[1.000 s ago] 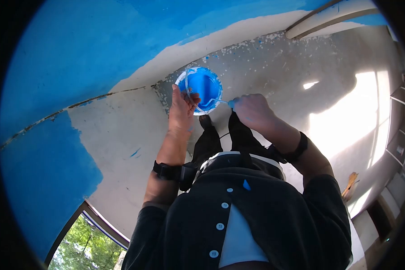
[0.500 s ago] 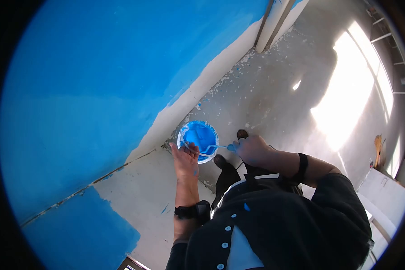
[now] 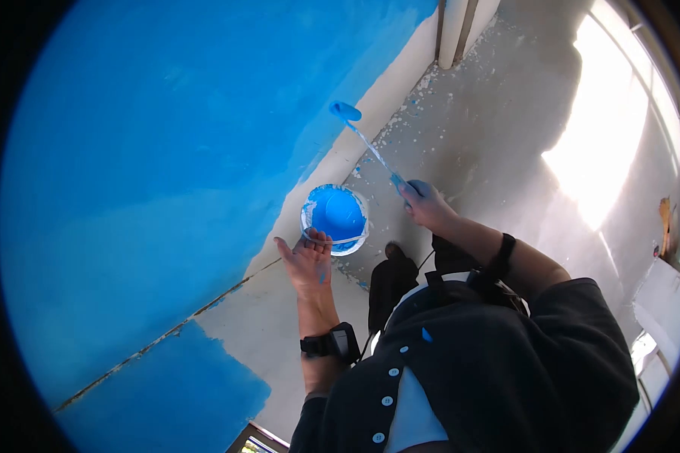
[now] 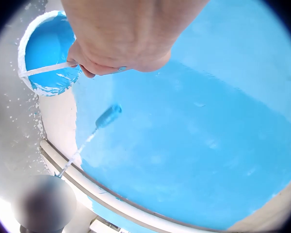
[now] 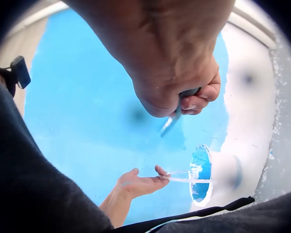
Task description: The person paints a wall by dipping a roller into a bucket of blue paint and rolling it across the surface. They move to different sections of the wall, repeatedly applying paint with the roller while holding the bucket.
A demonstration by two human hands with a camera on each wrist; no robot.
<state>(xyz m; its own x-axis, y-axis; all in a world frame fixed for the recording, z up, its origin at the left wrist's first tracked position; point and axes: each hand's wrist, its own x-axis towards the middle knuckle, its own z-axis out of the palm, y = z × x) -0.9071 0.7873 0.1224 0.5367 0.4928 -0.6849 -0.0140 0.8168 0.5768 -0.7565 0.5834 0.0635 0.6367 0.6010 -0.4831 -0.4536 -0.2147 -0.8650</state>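
Observation:
A white bucket (image 3: pixel 306 219) with blue paint inside hangs by its pale handle (image 4: pixel 48 69) from my left hand (image 3: pixel 307 266). That palm faces up, and the fingers hook under the handle at the bucket's near side. My right hand (image 3: pixel 428 206) grips a small paint roller by its blue handle (image 3: pixel 397 181). The roller's blue-coated sleeve (image 3: pixel 346 112) is out past the bucket, overlapping the lower part of the wall in the head view. In the right wrist view, part of the roller handle (image 5: pixel 170 125) sticks out below the fist.
The blue-painted wall (image 3: pixel 166 143) fills the left, with an unpainted white strip (image 3: pixel 385 90) along its foot. A pale pipe (image 3: pixel 452 34) stands at the far corner. White specks dot the grey floor (image 3: pixel 491 143). A shoe (image 3: pixel 394 251) is close behind the bucket.
The roller has come up out of the bucket and swung forward toward the wall in my right hand. My left hand stays at the bucket handle. The head view has turned toward the wall.

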